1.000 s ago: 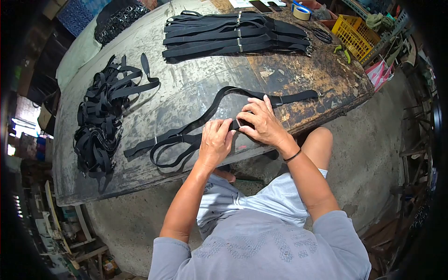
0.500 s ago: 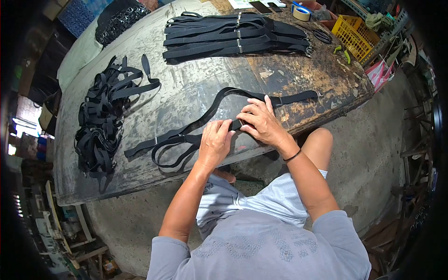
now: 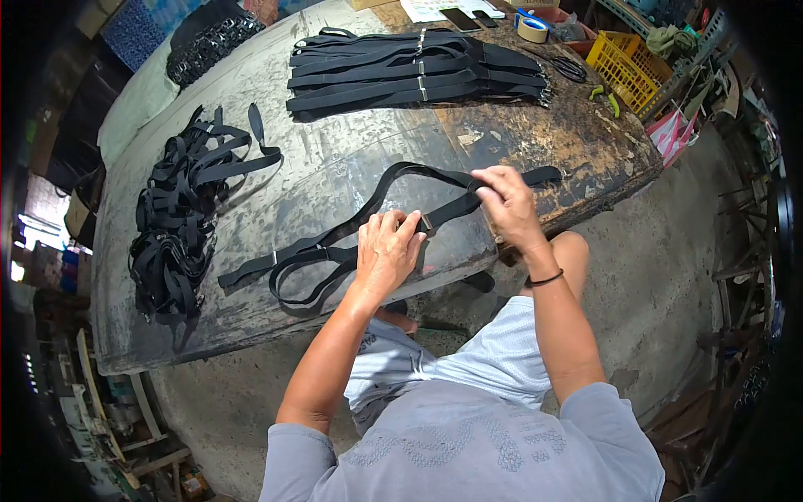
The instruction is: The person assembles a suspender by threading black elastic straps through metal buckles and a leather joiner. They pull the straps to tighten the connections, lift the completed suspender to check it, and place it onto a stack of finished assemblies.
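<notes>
A long black strap (image 3: pixel 386 189) with metal buckles lies looped across the near part of the table. My left hand (image 3: pixel 386 248) is closed on it, just left of a metal slide buckle (image 3: pixel 427 222). My right hand (image 3: pixel 507 205) pinches the strap farther right, where two lengths meet. Between the hands, one length runs fairly straight up to the right. Left of my left hand, the strap makes a round loop and a flat end (image 3: pixel 238 274) lies on the table. Another end (image 3: pixel 544 175) reaches past my right hand.
A tangled heap of black straps (image 3: pixel 180 209) lies at the left of the worn table (image 3: pixel 326 171). Neatly laid black straps (image 3: pixel 368 79) sit at the back. Beyond are a tape roll (image 3: pixel 533 30), scissors (image 3: pixel 569 69), green-handled cutters (image 3: pixel 614 104) and a yellow crate (image 3: pixel 623 71).
My right hand has moved right and slightly up, away from the buckle and along the strap. The buckle now shows between my hands. My left hand stays about where it was.
</notes>
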`<control>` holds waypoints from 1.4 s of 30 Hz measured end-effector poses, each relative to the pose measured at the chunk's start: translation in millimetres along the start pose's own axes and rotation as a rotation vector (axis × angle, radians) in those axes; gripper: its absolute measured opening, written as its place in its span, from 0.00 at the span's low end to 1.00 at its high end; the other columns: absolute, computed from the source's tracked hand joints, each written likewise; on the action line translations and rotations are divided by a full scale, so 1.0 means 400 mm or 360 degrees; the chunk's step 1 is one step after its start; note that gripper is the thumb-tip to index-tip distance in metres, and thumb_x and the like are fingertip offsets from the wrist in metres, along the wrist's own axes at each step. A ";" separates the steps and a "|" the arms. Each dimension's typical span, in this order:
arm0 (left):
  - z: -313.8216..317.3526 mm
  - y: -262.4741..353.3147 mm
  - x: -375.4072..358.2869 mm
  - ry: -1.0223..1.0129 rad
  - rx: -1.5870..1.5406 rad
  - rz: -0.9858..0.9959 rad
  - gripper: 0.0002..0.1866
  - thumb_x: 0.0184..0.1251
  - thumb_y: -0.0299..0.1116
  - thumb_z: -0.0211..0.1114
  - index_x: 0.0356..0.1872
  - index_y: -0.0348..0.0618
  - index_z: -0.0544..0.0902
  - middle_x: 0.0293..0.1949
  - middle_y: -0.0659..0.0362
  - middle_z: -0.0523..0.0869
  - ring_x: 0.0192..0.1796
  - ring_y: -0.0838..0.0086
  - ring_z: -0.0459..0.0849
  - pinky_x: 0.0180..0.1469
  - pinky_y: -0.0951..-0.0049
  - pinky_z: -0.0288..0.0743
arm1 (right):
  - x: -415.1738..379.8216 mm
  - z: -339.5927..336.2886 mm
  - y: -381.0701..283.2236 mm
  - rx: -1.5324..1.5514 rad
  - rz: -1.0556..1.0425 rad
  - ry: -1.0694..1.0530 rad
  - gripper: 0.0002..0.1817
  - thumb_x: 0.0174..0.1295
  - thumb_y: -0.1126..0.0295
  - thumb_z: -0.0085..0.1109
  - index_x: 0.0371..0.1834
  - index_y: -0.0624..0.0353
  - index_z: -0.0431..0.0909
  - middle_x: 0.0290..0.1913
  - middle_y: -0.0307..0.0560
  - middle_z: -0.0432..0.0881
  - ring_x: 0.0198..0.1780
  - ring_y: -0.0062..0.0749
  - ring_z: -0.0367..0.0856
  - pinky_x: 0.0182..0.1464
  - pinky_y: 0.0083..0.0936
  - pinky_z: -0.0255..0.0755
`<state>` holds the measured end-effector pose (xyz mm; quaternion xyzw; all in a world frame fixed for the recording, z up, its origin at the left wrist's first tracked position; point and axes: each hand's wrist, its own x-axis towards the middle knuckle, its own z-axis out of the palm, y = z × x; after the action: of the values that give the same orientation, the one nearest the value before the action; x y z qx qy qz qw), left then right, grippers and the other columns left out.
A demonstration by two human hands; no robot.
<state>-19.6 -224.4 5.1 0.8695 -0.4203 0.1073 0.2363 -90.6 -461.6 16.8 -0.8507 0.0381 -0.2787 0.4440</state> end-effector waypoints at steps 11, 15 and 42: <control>0.005 -0.001 0.004 0.0004 -0.0036 0.0007 0.19 0.61 0.36 0.69 0.54 0.51 0.83 0.50 0.55 0.82 0.53 0.57 0.77 0.51 0.57 0.70 | 0.039 0.097 -0.034 -0.0130 0.0089 -0.0873 0.18 0.61 0.64 0.63 0.53 0.58 0.82 0.51 0.53 0.81 0.56 0.49 0.80 0.58 0.39 0.73; 0.016 -0.008 0.004 0.0000 -0.0114 0.0045 0.19 0.60 0.32 0.70 0.54 0.47 0.81 0.51 0.55 0.82 0.54 0.56 0.77 0.54 0.56 0.69 | 0.043 0.099 -0.041 -0.0318 0.0156 -0.0996 0.14 0.60 0.62 0.65 0.46 0.56 0.81 0.39 0.48 0.76 0.46 0.44 0.79 0.48 0.35 0.73; -0.004 -0.020 0.068 -0.0573 -0.0610 -0.0482 0.24 0.54 0.37 0.64 0.51 0.34 0.84 0.50 0.40 0.85 0.57 0.47 0.83 0.60 0.54 0.75 | 0.013 0.121 -0.072 -0.0535 0.0300 -0.0872 0.19 0.63 0.54 0.57 0.44 0.58 0.84 0.47 0.56 0.79 0.52 0.58 0.80 0.53 0.47 0.72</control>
<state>3.4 -237.8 14.3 0.8669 -0.3336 -0.1662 0.3310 -67.1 -410.4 19.6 -0.9481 0.0413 0.0129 0.3149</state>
